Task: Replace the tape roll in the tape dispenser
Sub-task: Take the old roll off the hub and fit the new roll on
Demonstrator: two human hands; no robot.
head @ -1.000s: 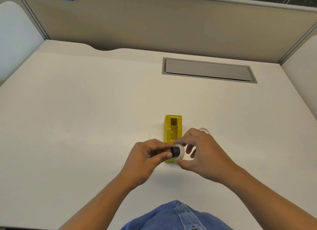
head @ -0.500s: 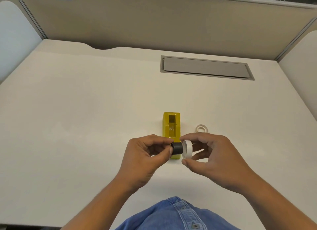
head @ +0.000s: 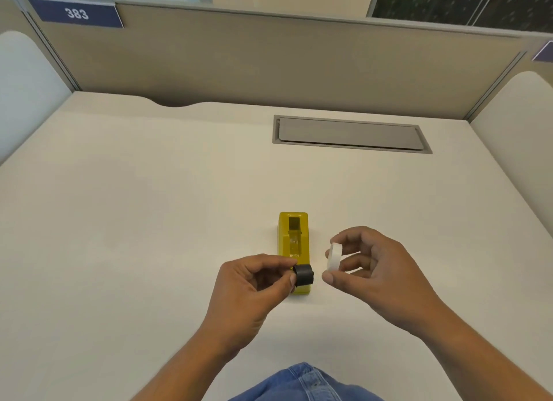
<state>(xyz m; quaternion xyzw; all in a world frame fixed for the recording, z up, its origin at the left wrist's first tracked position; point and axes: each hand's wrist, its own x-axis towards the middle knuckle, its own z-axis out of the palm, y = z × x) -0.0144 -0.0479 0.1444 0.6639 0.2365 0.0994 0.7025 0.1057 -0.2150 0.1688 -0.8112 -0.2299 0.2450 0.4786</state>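
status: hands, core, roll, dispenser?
Left hand pinches black core. Right hand holds white tape roll, apart from core. Yellow dispenser bay open, nothing blocking.

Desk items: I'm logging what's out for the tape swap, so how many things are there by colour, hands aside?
Yellow: 1, the tape dispenser on the desk.
Black: 1, the core pinched in the left hand.
White: 1, the tape roll held in the right hand.
Total: 3

Bright even light, soft shadows, wide-angle distortion
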